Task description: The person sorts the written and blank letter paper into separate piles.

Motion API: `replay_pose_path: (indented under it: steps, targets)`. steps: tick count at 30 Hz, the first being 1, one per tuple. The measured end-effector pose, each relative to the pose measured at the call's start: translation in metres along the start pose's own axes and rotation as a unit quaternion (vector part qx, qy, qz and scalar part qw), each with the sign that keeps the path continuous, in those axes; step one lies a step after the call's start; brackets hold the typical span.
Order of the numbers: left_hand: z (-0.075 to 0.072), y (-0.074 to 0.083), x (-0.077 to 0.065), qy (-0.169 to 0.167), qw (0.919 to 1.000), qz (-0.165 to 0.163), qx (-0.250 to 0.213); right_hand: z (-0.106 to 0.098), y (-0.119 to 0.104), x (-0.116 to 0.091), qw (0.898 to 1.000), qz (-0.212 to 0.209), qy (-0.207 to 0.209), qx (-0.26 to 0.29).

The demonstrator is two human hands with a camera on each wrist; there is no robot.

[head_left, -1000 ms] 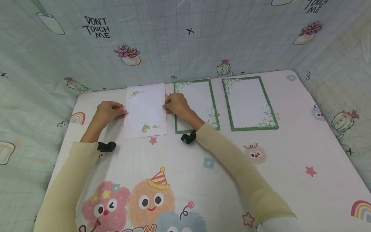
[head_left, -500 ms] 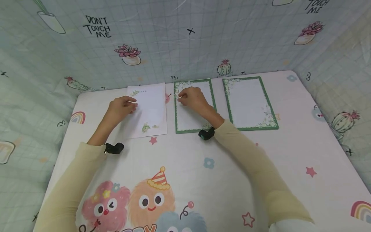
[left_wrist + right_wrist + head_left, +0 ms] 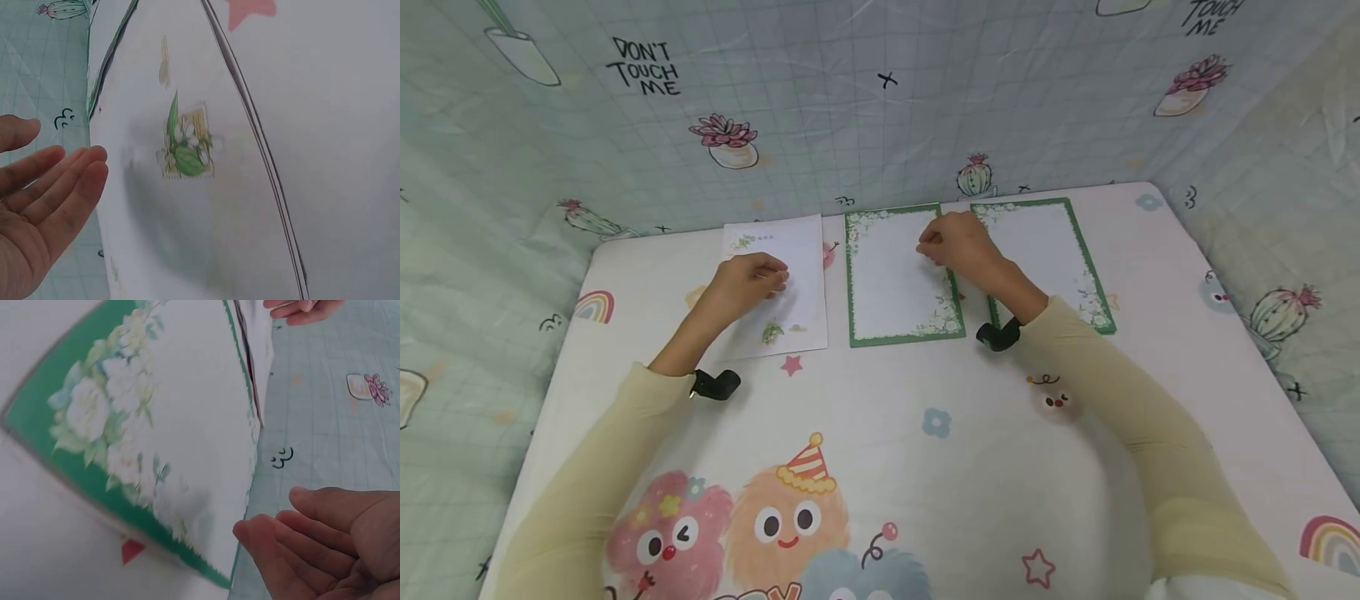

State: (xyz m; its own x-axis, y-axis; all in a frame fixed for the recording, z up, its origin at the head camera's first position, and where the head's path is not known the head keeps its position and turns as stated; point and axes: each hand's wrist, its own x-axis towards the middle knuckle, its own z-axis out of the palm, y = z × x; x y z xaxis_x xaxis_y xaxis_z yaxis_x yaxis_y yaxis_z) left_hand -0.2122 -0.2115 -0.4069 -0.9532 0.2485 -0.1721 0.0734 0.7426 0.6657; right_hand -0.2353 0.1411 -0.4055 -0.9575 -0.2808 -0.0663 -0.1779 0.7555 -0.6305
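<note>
Stationery sheets, three, laid in a row along the upper middle of the head view on a cartoon-printed table cover (image 3: 925,467).

Item 1: pale sheet (image 3: 782,300) with a small plant motif, leftmost of the three. The left hand (image 3: 747,283) rests over its left half, fingers relaxed and nearly straight, gripping nothing; in the left wrist view those fingers (image 3: 59,181) lie loosely extended at the lower left beside the sheet's edge.

Item 2: green-bordered sheet (image 3: 895,283) with white flower corners, centre of the row, just beside item 1 and lying flat.

Item 3: second green-bordered sheet (image 3: 1045,250), right of item 2, partly covered by the right forearm.

Right hand (image 3: 957,243): sits over the gap between items 2 and 3, at the upper right edge of item 2. Fingers loosely curled and holding nothing, as the right wrist view confirms at its lower right (image 3: 325,550). Whether the fingertips touch the paper cannot be told.

Surround: pale green cactus-print cloth wall (image 3: 850,108) behind the row, lettered "DON'T TOUCH ME" at upper left.
</note>
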Motion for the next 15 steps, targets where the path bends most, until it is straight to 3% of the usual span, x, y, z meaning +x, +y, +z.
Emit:
replay_pose_path:
  steps: [15]
  targets:
    - [0.024,0.021,0.012,-0.009,0.9992,0.016,-0.034,-0.023,0.037,-0.02,1.0,0.005,0.01,-0.029]
